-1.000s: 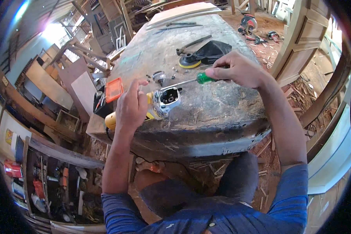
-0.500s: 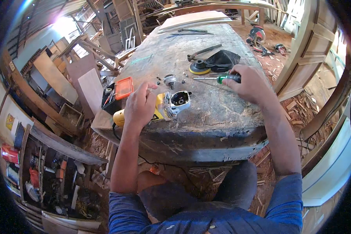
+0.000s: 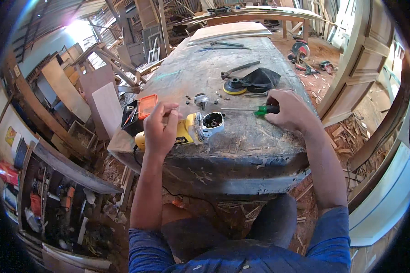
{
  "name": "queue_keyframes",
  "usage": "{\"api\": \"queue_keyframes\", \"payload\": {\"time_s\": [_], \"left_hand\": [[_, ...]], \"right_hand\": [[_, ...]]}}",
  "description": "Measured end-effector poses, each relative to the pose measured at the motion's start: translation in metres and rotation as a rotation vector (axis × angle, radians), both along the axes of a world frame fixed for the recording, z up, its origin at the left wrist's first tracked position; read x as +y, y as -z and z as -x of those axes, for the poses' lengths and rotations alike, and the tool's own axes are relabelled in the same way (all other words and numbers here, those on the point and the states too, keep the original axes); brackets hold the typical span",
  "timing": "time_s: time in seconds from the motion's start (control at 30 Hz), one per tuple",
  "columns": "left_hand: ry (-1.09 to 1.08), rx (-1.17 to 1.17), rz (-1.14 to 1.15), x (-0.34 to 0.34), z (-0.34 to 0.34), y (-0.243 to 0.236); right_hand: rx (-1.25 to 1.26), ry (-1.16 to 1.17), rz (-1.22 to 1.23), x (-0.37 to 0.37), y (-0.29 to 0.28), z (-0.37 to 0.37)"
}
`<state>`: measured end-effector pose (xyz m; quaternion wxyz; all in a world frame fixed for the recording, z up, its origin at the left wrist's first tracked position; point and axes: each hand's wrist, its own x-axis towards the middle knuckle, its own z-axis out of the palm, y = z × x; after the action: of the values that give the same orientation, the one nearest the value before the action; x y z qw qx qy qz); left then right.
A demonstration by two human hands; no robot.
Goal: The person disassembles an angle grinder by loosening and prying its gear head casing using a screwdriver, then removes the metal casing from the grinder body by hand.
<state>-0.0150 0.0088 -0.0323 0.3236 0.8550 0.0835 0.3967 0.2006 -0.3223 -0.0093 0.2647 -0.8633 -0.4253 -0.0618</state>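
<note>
My right hand (image 3: 287, 109) grips a screwdriver (image 3: 261, 110) by its green and black handle. Its long shaft points left over the bench, with the tip near the open gear housing (image 3: 212, 122) of a yellow power tool, which looks like an angle grinder (image 3: 183, 134). My left hand (image 3: 161, 125) is raised over the tool's body, fingertips drawn together; whatever they pinch is too small to make out. Just beyond the housing lies a detached metal gear head part (image 3: 201, 100), with several small screws or bits scattered around it.
Farther up the worn bench (image 3: 177, 86) lie a yellow-edged backing pad (image 3: 234, 86), a black pouch (image 3: 262, 79), a hammer-like tool (image 3: 239, 63) and pale boards (image 3: 230, 32). An orange-lidded toolbox (image 3: 147, 106) sits at the left edge. A panelled wooden door (image 3: 357, 59) stands at right.
My right hand has brought the screwdriver nearer to me, its shaft now level with the housing. My left hand has shifted slightly, still over the tool.
</note>
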Motion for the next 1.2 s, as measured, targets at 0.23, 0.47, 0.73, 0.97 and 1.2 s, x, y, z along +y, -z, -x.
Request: {"api": "queue_keyframes", "payload": {"time_s": [0.23,0.47,0.73,0.97,1.2], "left_hand": [[-0.066,0.053,-0.624,-0.009,0.06,0.002],[0.017,0.244,-0.256,0.04,0.038,0.009],[-0.056,0.24,-0.461,0.043,0.024,0.007],[0.166,0.301,-0.26,0.0,0.037,-0.014],[0.115,0.355,-0.302,-0.005,0.032,-0.016]], "right_hand": [[0.004,0.044,-0.003,-0.008,0.004,-0.008],[-0.077,-0.005,0.107,0.01,-0.002,-0.002],[-0.221,-0.12,0.256,0.079,-0.022,-0.019],[-0.146,-0.168,0.094,0.105,-0.006,-0.036],[-0.088,-0.259,0.118,0.107,0.006,-0.037]]}}
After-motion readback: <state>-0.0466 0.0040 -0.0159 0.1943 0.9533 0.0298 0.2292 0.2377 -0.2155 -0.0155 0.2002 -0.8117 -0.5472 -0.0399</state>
